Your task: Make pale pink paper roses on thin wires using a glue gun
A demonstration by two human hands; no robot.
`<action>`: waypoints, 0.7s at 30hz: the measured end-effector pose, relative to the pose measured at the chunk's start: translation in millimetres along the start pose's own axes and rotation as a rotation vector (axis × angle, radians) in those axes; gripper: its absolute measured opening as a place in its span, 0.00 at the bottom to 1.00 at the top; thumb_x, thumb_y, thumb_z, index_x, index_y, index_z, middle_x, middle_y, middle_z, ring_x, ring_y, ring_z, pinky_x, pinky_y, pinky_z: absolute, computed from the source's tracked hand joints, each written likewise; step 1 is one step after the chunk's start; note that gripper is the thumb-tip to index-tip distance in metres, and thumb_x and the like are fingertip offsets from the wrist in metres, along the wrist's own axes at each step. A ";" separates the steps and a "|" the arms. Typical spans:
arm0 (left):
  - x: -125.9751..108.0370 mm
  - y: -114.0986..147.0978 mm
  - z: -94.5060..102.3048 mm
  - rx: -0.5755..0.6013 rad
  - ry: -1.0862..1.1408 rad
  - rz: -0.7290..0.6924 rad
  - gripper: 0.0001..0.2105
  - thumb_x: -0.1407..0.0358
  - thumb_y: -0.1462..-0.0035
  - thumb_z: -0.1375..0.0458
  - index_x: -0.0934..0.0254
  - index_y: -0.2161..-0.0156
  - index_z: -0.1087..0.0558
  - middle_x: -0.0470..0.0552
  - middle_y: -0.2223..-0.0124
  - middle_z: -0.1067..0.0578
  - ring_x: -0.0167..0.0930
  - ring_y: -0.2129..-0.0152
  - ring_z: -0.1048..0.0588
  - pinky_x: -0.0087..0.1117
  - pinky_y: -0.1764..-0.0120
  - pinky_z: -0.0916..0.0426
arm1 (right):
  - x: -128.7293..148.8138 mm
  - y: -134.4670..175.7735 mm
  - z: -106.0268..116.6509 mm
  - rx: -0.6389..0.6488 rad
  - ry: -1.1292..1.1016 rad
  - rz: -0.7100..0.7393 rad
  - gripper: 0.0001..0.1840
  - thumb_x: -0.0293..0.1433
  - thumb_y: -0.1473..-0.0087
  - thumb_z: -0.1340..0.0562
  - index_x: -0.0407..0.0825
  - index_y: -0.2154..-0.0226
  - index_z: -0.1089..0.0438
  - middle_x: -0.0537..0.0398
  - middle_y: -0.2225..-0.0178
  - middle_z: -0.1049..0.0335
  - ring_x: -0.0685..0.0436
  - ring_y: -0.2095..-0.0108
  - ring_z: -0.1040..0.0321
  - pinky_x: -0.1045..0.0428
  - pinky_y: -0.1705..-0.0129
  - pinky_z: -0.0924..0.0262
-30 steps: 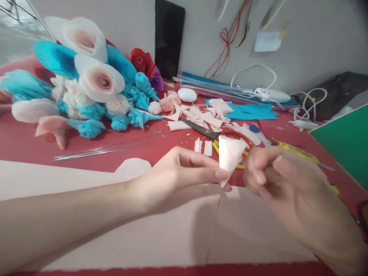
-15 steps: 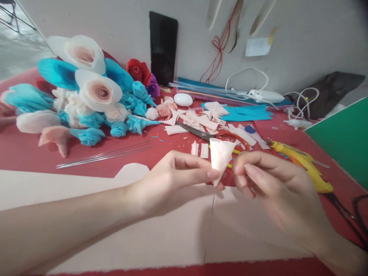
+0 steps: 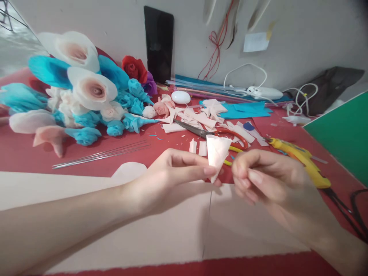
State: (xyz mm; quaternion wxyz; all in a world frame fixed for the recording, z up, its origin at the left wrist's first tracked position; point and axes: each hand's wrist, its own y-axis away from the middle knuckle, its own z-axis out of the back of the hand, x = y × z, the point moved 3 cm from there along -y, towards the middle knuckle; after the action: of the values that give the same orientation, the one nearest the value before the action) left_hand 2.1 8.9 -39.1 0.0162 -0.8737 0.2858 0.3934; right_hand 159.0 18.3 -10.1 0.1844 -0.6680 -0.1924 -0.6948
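A pale pink paper folded into a cone (image 3: 217, 150) stands wide end up, its tip pinched between the thumb and fingers of my left hand (image 3: 168, 170). Just to its right, apart from the cone, my right hand (image 3: 268, 178) is closed, with the thumb against the curled fingers; whatever may be between them is hidden. Behind the cone lie scissors (image 3: 196, 130) with red-orange handles, partly covered by it. A large pale paper sheet (image 3: 138, 237) spreads under both hands.
Paper flowers (image 3: 94, 90) in blue, white and pink pile up at the left, near thin metal wires (image 3: 100, 154). Pink paper scraps (image 3: 198, 118) lie mid-table. A yellow glue gun (image 3: 304, 163) is at the right, and a dark phone (image 3: 159, 44) leans on the wall.
The whole view has shifted slightly, so the scene sits a little further left. The left hand keeps its hold on the cone; the right hand stays closed beside it, its thumb slightly lower.
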 end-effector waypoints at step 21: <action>-0.2 -0.2 0.0 0.007 0.026 0.018 0.06 0.75 0.51 0.41 0.72 0.75 0.23 0.49 0.76 0.27 0.25 0.75 0.27 0.27 0.63 0.30 | 5.1 -5.7 -1.6 0.031 0.057 0.002 0.07 0.28 0.54 0.38 0.47 0.78 0.37 0.59 0.81 0.40 0.54 0.83 0.43 0.57 0.82 0.44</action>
State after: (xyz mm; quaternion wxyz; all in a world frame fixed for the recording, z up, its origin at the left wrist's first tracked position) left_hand 2.1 9.2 -39.0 0.0122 -0.8762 0.2951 0.3809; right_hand 154.5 22.4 -5.1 0.2008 -0.6451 -0.1969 -0.7104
